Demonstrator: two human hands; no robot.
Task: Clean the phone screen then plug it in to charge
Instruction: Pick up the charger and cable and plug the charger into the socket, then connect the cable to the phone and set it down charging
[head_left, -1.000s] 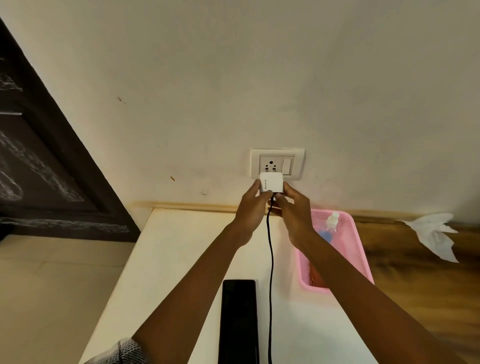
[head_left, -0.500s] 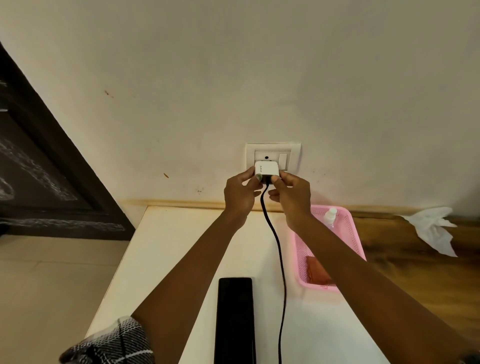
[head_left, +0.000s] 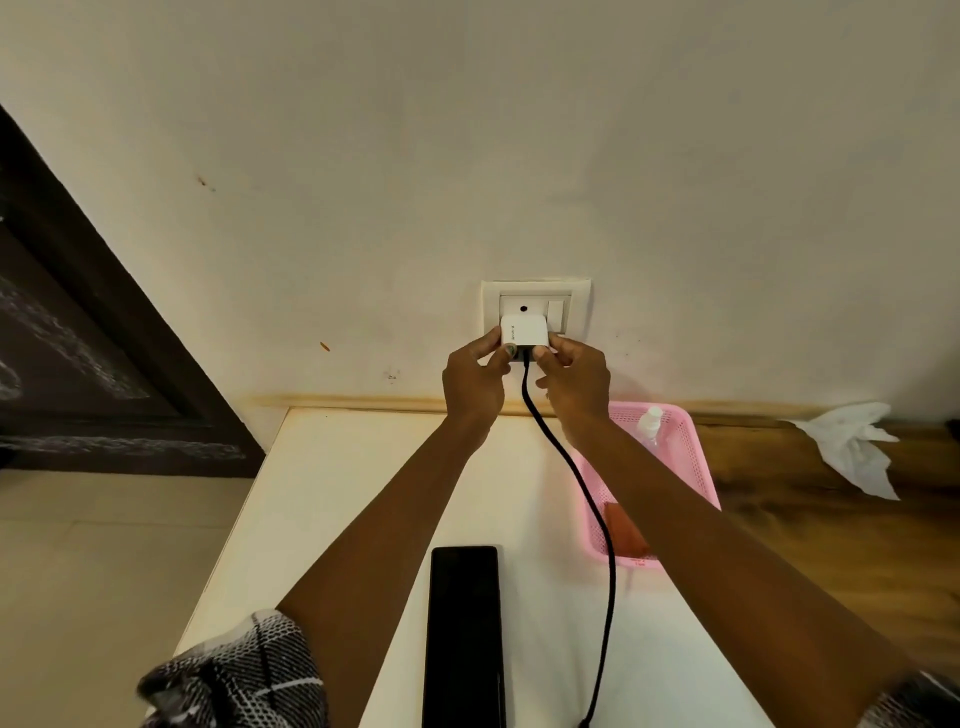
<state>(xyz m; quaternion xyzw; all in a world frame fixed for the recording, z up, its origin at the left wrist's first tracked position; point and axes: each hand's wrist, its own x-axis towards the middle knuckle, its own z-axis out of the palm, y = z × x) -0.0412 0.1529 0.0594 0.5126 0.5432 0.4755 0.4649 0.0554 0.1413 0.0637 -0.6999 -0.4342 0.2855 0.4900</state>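
Note:
A white charger adapter (head_left: 523, 330) sits against the wall socket (head_left: 535, 306), covering its lower holes. My left hand (head_left: 472, 382) pinches the adapter's left side. My right hand (head_left: 574, 382) pinches its right side. A black cable (head_left: 587, 488) hangs from the adapter's underside and runs down across the white table (head_left: 332, 493) to the bottom edge of the view. The black phone (head_left: 464, 634) lies screen up on the table between my forearms, apart from the cable.
A pink basket (head_left: 693, 452) at the table's right holds a small spray bottle (head_left: 649, 422) and a reddish cloth (head_left: 626, 530). A crumpled white tissue (head_left: 854, 447) lies on the wooden surface to the right. A dark door (head_left: 78, 338) stands at left.
Both hands lifted the adapter from just below the socket up onto it. The upper socket hole stays visible and the lower ones are now covered.

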